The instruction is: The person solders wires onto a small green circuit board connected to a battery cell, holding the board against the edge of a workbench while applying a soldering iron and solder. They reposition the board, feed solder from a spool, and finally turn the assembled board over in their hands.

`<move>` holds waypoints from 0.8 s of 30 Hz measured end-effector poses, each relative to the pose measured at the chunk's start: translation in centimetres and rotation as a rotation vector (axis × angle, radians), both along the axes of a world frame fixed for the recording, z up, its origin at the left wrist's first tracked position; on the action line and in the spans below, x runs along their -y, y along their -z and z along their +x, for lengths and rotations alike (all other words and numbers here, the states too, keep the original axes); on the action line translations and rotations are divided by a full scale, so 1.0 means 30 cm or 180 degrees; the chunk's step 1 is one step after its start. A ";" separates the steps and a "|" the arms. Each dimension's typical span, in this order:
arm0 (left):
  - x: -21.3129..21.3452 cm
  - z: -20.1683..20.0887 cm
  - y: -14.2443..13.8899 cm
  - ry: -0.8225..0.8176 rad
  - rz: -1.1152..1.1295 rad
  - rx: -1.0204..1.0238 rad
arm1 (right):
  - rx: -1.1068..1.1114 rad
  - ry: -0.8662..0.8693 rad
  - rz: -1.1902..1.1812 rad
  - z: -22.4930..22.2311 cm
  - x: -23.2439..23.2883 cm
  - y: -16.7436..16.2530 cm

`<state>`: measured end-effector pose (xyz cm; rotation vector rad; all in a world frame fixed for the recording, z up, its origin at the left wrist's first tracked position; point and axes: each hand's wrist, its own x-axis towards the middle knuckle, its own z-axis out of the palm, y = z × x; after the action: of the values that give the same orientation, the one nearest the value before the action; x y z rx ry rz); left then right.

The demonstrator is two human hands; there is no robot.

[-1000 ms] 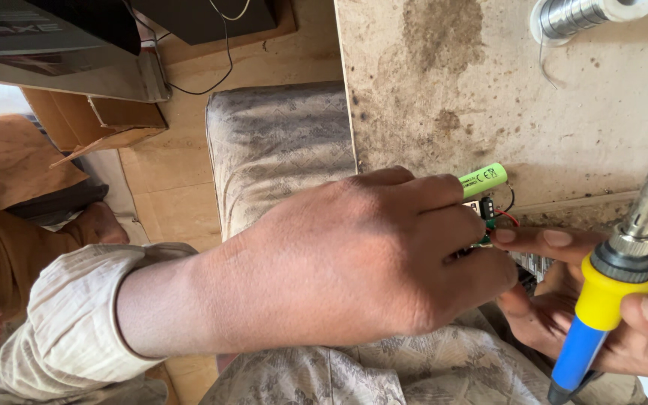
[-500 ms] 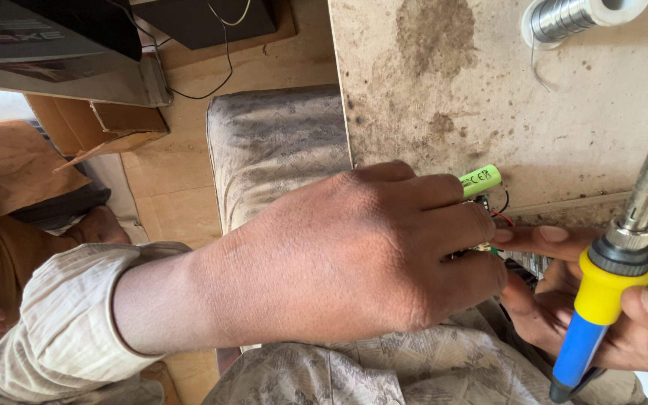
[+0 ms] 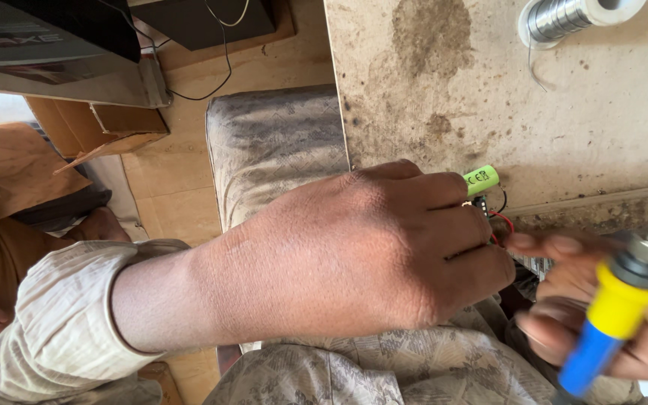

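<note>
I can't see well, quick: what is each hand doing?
Left hand: closed on a small green battery with wires.
Right hand: closed on a soldering iron.

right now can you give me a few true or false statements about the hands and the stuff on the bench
1. The right hand holds a soldering iron with a yellow and blue handle. True.
2. The spool of solder wire lies under the left hand. False: it sits at the far edge of the stained bench top, apart from both hands.
3. A small green cylinder shows just past the left fingertips. True.
4. The left hand rests flat and empty. False: its fingers are curled around a small part with red and black wires.
</note>
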<state>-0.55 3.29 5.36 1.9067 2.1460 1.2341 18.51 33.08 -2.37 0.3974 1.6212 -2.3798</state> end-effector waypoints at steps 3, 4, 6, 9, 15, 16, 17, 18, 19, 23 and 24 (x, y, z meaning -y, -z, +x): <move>-0.004 0.000 0.002 0.0049 -0.0012 0.0042 | -0.2594 0.1281 0.1850 0.056 0.067 0.138; -0.007 0.002 0.003 0.0043 -0.0003 0.0041 | -0.2909 0.1497 0.2021 0.082 0.061 0.182; -0.009 0.003 0.005 0.0027 0.0012 0.0033 | -0.3360 0.1991 0.2413 0.133 0.023 0.274; -0.008 0.003 0.005 0.0024 -0.0029 -0.0038 | -0.3424 0.2413 0.2646 0.226 -0.074 0.368; -0.007 0.000 0.003 0.0034 -0.0027 -0.0086 | -0.3648 0.2732 0.1430 0.376 -0.209 0.478; -0.007 -0.001 0.003 0.0033 -0.0015 -0.0079 | -0.3721 0.2718 0.1415 0.386 -0.215 0.488; -0.004 -0.003 0.002 0.0029 -0.0003 -0.0070 | -0.3740 0.2646 0.1787 0.391 -0.213 0.496; -0.002 -0.003 0.001 0.0025 0.0009 -0.0060 | -0.3752 0.2567 0.2158 0.391 -0.210 0.495; -0.001 -0.003 0.000 0.0015 0.0011 -0.0047 | -0.3870 0.2420 0.2257 0.389 -0.200 0.488; -0.002 -0.001 0.000 -0.0026 0.0064 -0.0047 | -0.3827 0.1659 0.2910 0.357 -0.142 0.392; -0.002 -0.001 0.000 -0.0040 0.0086 -0.0061 | -0.3757 0.1454 0.3104 0.348 -0.124 0.357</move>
<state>-0.58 3.34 5.36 1.9262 2.1650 1.2586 28.95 36.81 -13.08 -0.7695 3.4931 -1.8937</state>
